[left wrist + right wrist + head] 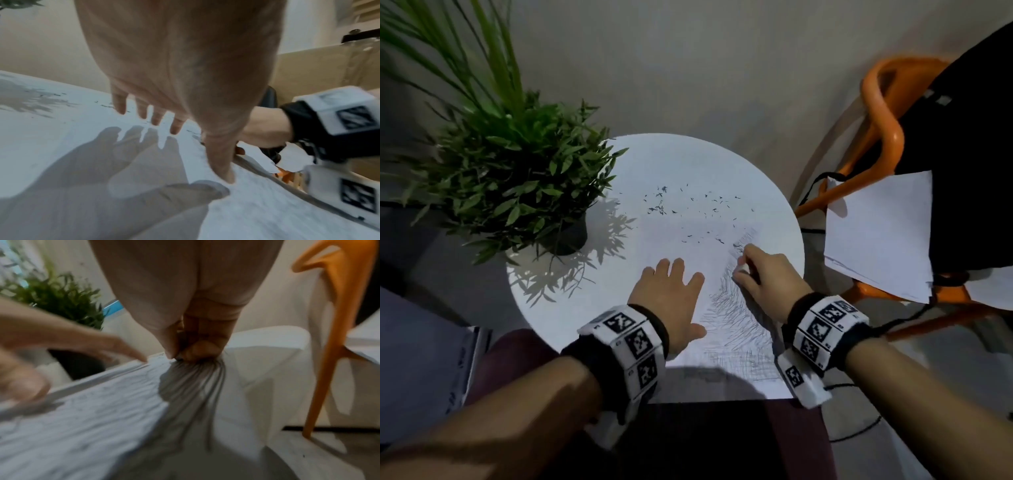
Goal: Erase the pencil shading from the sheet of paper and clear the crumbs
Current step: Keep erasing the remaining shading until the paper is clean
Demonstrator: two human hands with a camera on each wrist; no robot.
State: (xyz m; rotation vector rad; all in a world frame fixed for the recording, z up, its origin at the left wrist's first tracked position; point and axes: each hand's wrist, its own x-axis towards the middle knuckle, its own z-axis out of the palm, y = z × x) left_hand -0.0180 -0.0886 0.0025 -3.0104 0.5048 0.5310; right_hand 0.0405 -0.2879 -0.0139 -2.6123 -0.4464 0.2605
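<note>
A white sheet of paper (681, 246) lies on the round white table (571, 308). Pencil shading (736, 318) runs down its right side, and dark eraser crumbs (688, 209) are scattered over its far half. My left hand (671, 301) lies flat on the sheet with fingers spread, holding it down; the left wrist view shows its straight fingers (144, 110) on the paper. My right hand (760, 270) pinches a small white eraser (743, 268) against the top of the shading. In the blurred right wrist view the curled fingers (197, 350) hide the eraser.
A potted green plant (517, 178) stands on the table's left side. An orange chair (883, 113) to the right carries loose white sheets (880, 236) and a black bag (969, 137). Black cables trail on the floor at the right.
</note>
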